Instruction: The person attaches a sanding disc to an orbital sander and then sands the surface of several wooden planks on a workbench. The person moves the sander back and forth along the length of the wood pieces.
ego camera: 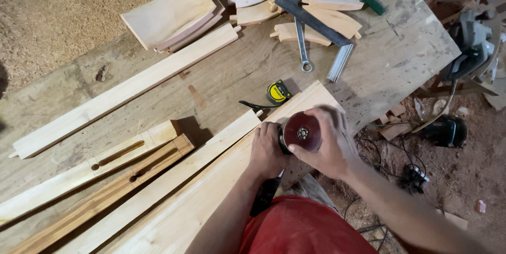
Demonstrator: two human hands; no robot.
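An angle grinder with a round reddish sanding disc faces up at the near right edge of the workbench. My left hand grips the grinder's dark body just left of the disc. My right hand wraps around the disc's right rim, fingers on top. The grinder rests over a long pale wooden plank that runs diagonally toward me.
A yellow tape measure lies just beyond my hands. Farther back are a spanner, a metal try square and curved wooden pieces. Long boards and slotted rails lie at left. Power tools and cables sit on the floor at right.
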